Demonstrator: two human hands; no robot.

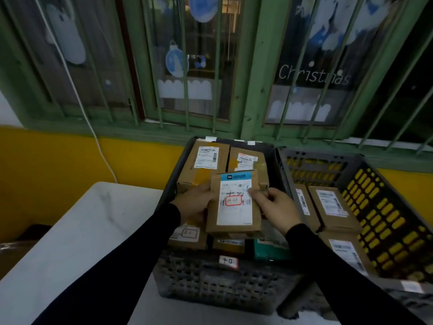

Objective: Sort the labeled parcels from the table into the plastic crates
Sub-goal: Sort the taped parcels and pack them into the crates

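A small brown cardboard parcel [234, 207] with a white label and a red-framed mark hangs over the dark plastic crate [210, 280] in the middle. My left hand [194, 205] grips its left edge, and my right hand [274, 207] pinches its right side near the label. Under it the crate holds several labeled cardboard parcels [206, 160]. To the right stands a second grey crate [328, 158] with three labeled parcels [332, 207] along its left side.
A white table [70, 242] runs to the left and in front of the crates. Behind stands a yellow wall with a green barred window, and a white cable [103, 156] hangs down to the table's back edge.
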